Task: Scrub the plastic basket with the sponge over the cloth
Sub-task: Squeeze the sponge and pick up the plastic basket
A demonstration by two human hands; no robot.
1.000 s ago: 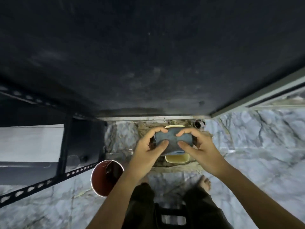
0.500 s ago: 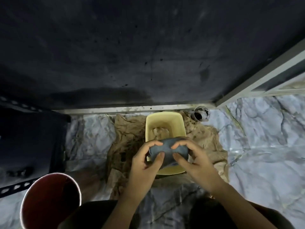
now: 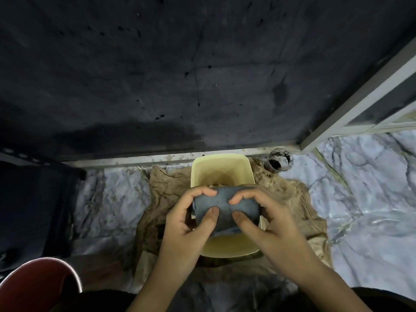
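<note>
marbled floor tiles (image 3: 360,188) run under a dark wall, and on them, seen from the head camera, a stained brown cloth (image 3: 166,194) is spread with a pale yellow plastic basket (image 3: 221,174) sitting on it. the basket is oblong, its long axis running from 12 to 6 o'clock, straight away from the person, with its far rim close to the wall's base strip. directly above its near half both hands hold a grey-blue sponge (image 3: 225,209) stretched crosswise, from 9 to 3 o'clock. the left hand (image 3: 186,224) curls round the sponge's left end, thumb pressing the front face; the right hand (image 3: 272,221) grips the right end the same way, so neither is free. the basket therefore lies just beneath and slightly toward 12 o'clock of the hands, about equally near to each, and i judge that one hand would need to let go to steady the rim while the other takes the sponge down inside. a small round dirty cup (image 3: 280,163) stands at 1 o'clock of the basket, and a red bucket (image 3: 38,287) shows at 8 o'clock.
</note>
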